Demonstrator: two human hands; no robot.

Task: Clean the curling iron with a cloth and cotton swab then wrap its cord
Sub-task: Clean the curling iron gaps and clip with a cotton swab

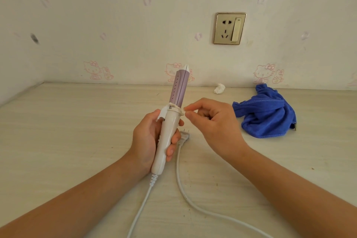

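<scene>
Curling iron looks light and rigid, with smooth plastic that's probably a bit slippery, so the white handle's the place to grab. The left hand is wrapped round it there, barrel pointing up above the desk. The right hand pinches the cotton swab against the collar. The floppy cord trails loose and the cloth sits off right.

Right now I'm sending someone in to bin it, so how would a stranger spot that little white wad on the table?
Find the gold-framed wall socket. Below it, where the table meets the wall, lies a small crumpled white wad. Unlike the big blue cloth to its right, it is tiny and white.
</scene>
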